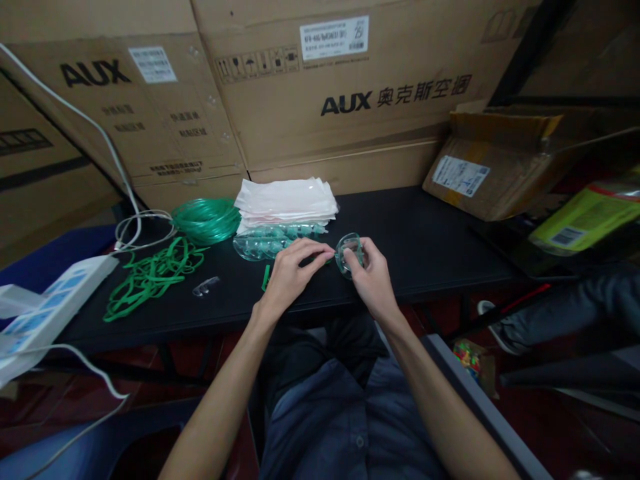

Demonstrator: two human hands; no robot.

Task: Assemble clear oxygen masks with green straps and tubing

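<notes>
Black tabletop [425,240] pushed against a wall of cardboard boxes [320,87], dim room. Both hands meet just above the near edge, centre. The right hand [371,277] grasps a clear mask [350,252], thumb and fingers around its rim and the opening turned up toward the camera, probably so the edge is easy to see. The left hand [293,270] is closed in a pinch on the mask's left rim (whether it also pins something thin there is too small to tell). The mask is in the air, not resting on the tabletop.

Supplies sit in reach behind and to the left:
- a row of clear masks [270,243]
- a stack of bags [287,200]
- a coil of green tubing [207,219]
- loose green straps [150,280]
- a power strip [47,307] at the far left edge
</notes>
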